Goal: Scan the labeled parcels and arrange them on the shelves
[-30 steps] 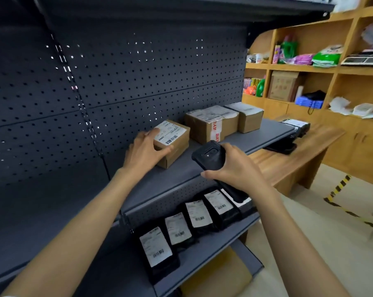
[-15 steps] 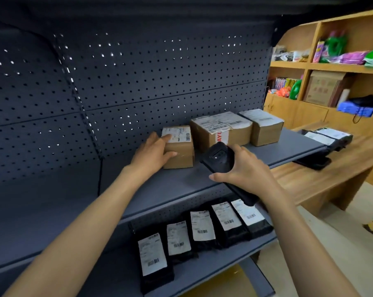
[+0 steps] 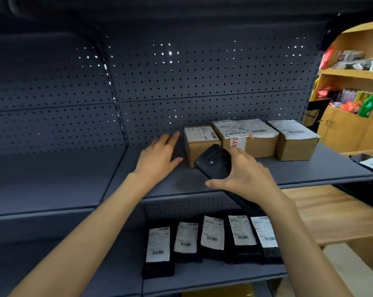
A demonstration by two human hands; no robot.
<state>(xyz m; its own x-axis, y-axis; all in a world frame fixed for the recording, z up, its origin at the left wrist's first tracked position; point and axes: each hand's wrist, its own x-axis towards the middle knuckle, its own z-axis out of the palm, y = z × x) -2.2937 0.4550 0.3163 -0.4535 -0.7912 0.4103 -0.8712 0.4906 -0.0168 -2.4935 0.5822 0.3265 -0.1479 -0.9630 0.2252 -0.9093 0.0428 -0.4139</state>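
Observation:
Three labeled cardboard parcels stand in a row on the grey middle shelf: a small box, a wider taped box and a third box. My left hand lies flat on the shelf just left of the small box, fingers straight, a narrow gap between them. My right hand grips a black handheld scanner in front of the small box. Several black mailer bags with white labels lie side by side on the lower shelf.
A dark pegboard back panel rises behind the shelf. To the right stand a wooden counter with dark devices on it and wooden shelving holding colourful goods. The left shelf bay holds nothing.
My left hand pushed the small box back and square against the taped box, then let go and now rests beside it. The view swung left; the scanner stayed in my right hand.

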